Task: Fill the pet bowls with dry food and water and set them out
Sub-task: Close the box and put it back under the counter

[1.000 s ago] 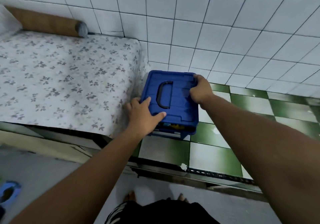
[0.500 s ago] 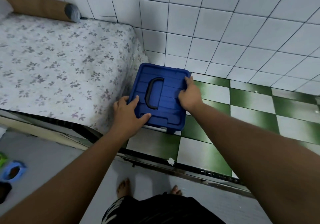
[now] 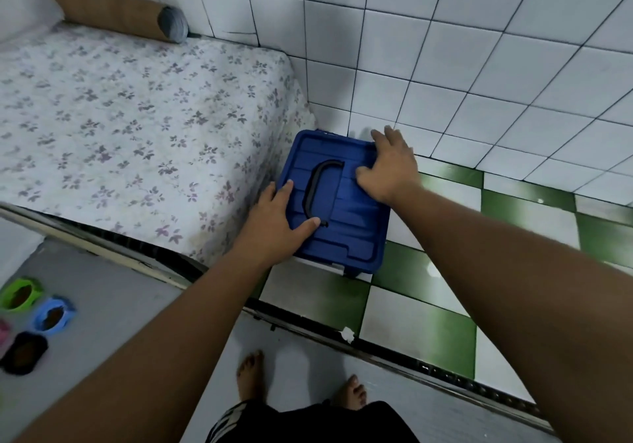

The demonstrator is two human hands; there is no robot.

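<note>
A blue lidded storage box (image 3: 346,226) with a black handle (image 3: 313,192) stands on the green-and-white checkered floor, tight against the mattress and the tiled wall. My left hand (image 3: 277,223) lies flat on the lid's near left corner, thumb by the handle. My right hand (image 3: 387,172) rests flat on the far right corner, fingers spread. The lid sits down on the box. At the lower left stand a green bowl (image 3: 19,293), a blue bowl (image 3: 53,315) and a black bowl (image 3: 24,357), each with brown dry food inside.
A floral-sheeted mattress (image 3: 137,127) with a brown bolster (image 3: 113,10) fills the left. A sliver of a pink bowl (image 3: 3,334) shows at the left edge. A metal door track (image 3: 376,357) crosses the floor in front of my bare feet (image 3: 251,377).
The lid, raised at its near edge a second ago, is down on the box. Both hands went from gripping its edges to lying flat on top. The view pulled back, bringing more bowls into sight.
</note>
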